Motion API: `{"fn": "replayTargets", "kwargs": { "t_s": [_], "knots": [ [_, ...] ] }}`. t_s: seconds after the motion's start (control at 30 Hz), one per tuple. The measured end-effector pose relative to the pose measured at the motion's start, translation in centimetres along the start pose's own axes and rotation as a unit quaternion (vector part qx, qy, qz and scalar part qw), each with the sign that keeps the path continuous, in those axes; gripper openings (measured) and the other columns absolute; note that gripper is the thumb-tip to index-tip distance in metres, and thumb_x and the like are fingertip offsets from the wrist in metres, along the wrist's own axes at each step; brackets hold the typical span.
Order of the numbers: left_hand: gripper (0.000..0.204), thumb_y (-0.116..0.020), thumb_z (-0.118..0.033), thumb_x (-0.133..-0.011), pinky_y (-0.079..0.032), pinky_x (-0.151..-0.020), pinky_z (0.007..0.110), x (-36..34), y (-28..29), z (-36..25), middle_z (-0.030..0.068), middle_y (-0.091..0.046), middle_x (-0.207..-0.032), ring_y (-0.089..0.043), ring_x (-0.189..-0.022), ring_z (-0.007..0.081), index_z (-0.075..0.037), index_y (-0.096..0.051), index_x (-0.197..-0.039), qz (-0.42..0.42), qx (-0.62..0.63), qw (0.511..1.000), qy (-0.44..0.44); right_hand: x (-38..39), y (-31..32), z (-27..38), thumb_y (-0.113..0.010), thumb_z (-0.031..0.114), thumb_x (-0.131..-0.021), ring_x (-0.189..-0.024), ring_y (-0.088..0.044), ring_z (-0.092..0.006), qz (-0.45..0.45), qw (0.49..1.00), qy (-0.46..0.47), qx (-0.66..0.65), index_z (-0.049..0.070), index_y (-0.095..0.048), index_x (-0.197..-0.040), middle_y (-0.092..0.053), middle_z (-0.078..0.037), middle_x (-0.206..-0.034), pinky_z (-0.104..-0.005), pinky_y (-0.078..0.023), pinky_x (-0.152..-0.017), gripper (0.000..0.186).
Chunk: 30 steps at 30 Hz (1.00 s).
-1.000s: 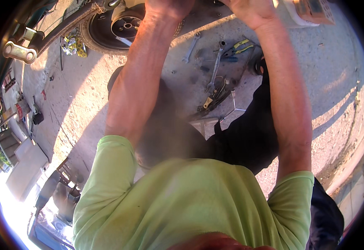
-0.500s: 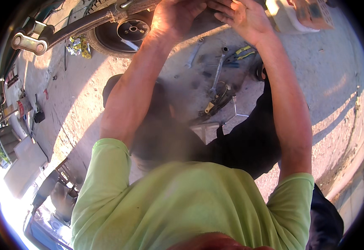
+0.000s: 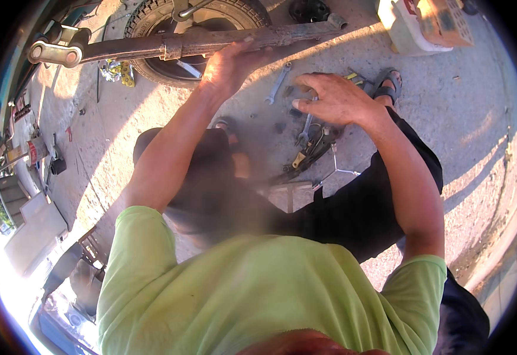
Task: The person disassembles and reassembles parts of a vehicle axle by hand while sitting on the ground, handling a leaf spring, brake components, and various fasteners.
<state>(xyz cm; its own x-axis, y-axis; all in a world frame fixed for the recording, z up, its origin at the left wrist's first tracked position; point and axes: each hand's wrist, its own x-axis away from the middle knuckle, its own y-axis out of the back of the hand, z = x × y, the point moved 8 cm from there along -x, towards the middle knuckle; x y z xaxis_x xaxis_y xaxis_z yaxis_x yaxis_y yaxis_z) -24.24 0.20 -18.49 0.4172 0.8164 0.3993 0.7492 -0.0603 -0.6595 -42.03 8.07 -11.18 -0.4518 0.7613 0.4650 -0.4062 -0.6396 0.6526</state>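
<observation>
A long, rusty leaf spring (image 3: pixel 211 44) stretches across the upper part of the view, with a metal shackle (image 3: pixel 55 53) at its left end and a rolled eye at its right. My left hand (image 3: pixel 226 70) grips the spring near its middle from the near side; some fingers are hidden behind it. My right hand (image 3: pixel 335 97) hovers over the floor, apart from the spring, thumb and fingers separated around nothing. Beneath it lie a combination wrench (image 3: pixel 307 127) and, partly covered, yellow-handled pliers. Another wrench (image 3: pixel 278 83) lies between my hands.
A wheel with its tire (image 3: pixel 146 29) lies behind the spring, and a round black part (image 3: pixel 309 10) beside it. A three-armed wrench (image 3: pixel 335 168) rests by my leg. A white container (image 3: pixel 409 29) stands at the upper right. Panels (image 3: pixel 36 236) lean at the left.
My right hand has come away from beside my left hand, moving nearer to me. The left hand has shifted left and nearer. More of the spring and wheel now shows.
</observation>
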Motion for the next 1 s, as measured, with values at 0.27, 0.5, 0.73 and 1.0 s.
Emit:
{"fn": "replayTargets", "kwargs": {
  "t_s": [0.27, 0.5, 0.73, 1.0],
  "knots": [
    [0.039, -0.068, -0.022, -0.093, -0.048, -0.099, 0.042, 3.8, 5.0, -0.3, 0.0162, -0.063, -0.123, -0.062, -0.116, 0.0317, 0.000, -0.058, -0.124, -0.061, -0.126, 0.990, 0.027, 1.1, -1.0, 1.4, -0.060, 0.038, -0.090, -0.120, -0.058, -0.0378, 0.017, 0.999, 0.033, 0.037, 0.008, -0.058, -0.133, -0.062, -0.020, -0.128, -0.0466, -0.046, -0.101, 0.053],
    [0.036, -0.069, -0.020, -0.094, -0.053, -0.090, 0.040, 6.6, 8.2, -0.7, 0.0150, -0.068, -0.113, -0.067, -0.108, 0.0295, 0.000, -0.061, -0.122, -0.063, -0.178, 0.981, 0.048, 1.6, -1.2, 1.8, -0.061, 0.038, -0.089, -0.117, -0.059, -0.0376, 0.019, 0.999, 0.039, 0.032, 0.010, -0.059, -0.133, -0.064, -0.019, -0.124, -0.0465, -0.047, -0.099, 0.052],
    [0.036, -0.071, -0.022, -0.094, -0.055, -0.085, 0.040, 8.6, 10.1, -1.6, 0.0141, -0.069, -0.112, -0.069, -0.104, 0.0277, -0.001, -0.062, -0.122, -0.068, -0.257, 0.962, 0.058, 1.4, -1.6, 1.4, -0.062, 0.038, -0.090, -0.121, -0.059, -0.0349, 0.045, 0.998, 0.015, 0.032, 0.011, -0.058, -0.135, -0.063, -0.016, -0.130, -0.0448, -0.046, -0.102, 0.052],
    [0.042, -0.071, -0.026, -0.094, -0.056, -0.085, 0.038, 10.4, 11.3, -2.4, 0.0148, -0.070, -0.116, -0.070, -0.102, 0.0260, 0.000, -0.063, -0.125, -0.089, -0.326, 0.938, 0.079, 1.0, -1.3, 1.1, -0.066, 0.031, -0.089, -0.109, -0.065, -0.0314, 0.018, 0.999, 0.017, 0.041, 0.005, -0.059, -0.132, -0.066, -0.018, -0.123, -0.0416, -0.050, -0.096, 0.050]
  ]
}}
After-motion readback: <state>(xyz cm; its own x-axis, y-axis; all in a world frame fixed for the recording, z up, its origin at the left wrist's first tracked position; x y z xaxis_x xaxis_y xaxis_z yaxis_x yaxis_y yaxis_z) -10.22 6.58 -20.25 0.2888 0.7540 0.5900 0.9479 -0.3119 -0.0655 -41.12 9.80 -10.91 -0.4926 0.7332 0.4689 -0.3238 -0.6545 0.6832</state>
